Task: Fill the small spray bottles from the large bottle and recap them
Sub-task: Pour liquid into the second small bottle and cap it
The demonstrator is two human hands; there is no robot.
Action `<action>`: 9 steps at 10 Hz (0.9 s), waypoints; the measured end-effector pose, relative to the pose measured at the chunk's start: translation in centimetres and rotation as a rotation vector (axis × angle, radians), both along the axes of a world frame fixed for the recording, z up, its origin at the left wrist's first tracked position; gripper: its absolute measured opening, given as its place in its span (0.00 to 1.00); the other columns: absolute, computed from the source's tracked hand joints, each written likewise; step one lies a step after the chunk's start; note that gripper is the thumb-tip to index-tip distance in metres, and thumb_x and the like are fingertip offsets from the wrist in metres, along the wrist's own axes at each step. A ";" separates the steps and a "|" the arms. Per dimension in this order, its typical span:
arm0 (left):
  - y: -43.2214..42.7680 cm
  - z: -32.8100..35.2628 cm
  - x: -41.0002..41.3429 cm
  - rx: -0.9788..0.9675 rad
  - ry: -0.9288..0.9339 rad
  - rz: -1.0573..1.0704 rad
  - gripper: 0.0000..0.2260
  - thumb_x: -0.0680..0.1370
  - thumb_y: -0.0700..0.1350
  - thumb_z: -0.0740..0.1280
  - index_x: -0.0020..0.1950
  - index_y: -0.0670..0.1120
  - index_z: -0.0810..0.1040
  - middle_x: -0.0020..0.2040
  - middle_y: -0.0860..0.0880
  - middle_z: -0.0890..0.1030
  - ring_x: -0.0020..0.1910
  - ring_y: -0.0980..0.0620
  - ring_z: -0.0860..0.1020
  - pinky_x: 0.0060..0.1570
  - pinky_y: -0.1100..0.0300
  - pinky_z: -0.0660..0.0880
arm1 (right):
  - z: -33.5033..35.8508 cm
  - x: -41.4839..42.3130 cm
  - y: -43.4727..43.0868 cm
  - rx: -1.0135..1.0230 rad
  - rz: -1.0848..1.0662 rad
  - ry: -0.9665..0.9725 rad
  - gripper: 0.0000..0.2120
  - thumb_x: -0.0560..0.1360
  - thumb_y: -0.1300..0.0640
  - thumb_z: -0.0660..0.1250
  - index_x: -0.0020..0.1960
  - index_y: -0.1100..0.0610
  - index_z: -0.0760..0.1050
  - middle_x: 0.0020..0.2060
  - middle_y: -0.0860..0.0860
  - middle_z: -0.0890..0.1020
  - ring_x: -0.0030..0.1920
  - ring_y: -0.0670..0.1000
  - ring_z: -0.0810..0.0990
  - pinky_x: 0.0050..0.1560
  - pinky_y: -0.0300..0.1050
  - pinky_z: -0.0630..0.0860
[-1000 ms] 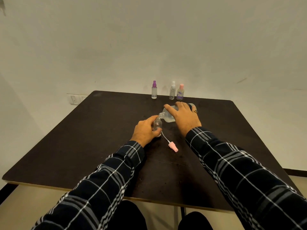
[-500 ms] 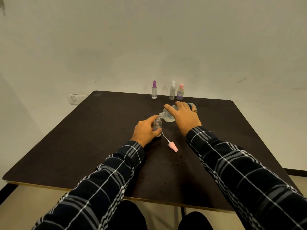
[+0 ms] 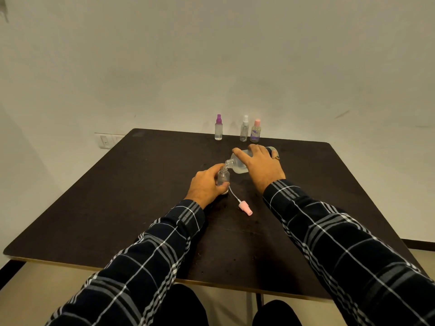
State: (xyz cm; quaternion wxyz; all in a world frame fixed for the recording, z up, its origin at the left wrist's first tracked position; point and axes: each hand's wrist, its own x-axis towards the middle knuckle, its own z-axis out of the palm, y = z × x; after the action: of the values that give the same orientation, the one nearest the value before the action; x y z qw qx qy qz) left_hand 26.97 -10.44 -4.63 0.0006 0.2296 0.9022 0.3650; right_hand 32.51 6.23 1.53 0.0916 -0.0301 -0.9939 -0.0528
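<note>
Clear small plastic bottle (image 3: 223, 177) upright on dark desk (image 3: 141, 196), left hand (image 3: 204, 187) fingers curled round it, right hand (image 3: 262, 168) fingers gripping tilted large translucent bottle (image 3: 239, 166), pink spray cap (image 3: 246, 208) lying just near.

Dark desk (image 3: 117, 208). At its far edge stand a purple-capped bottle (image 3: 218, 129), a white-capped bottle (image 3: 244, 130) and a pink-capped bottle (image 3: 255, 132). Near the centre stands an uncapped bottle (image 3: 223, 177); beside it lies a pink spray cap (image 3: 246, 207) with tube.
</note>
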 end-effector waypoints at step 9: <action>0.0 0.1 0.1 0.004 -0.005 -0.009 0.26 0.77 0.49 0.74 0.74 0.54 0.72 0.62 0.49 0.82 0.61 0.48 0.80 0.65 0.52 0.76 | -0.1 0.0 0.0 0.012 0.001 0.009 0.44 0.73 0.60 0.73 0.78 0.42 0.50 0.74 0.58 0.61 0.76 0.60 0.57 0.71 0.69 0.60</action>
State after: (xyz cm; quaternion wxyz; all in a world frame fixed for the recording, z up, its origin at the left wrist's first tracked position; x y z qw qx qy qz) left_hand 27.06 -10.40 -4.52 0.0039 0.2327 0.9005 0.3673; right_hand 32.48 6.25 1.41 0.0962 -0.0295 -0.9932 -0.0585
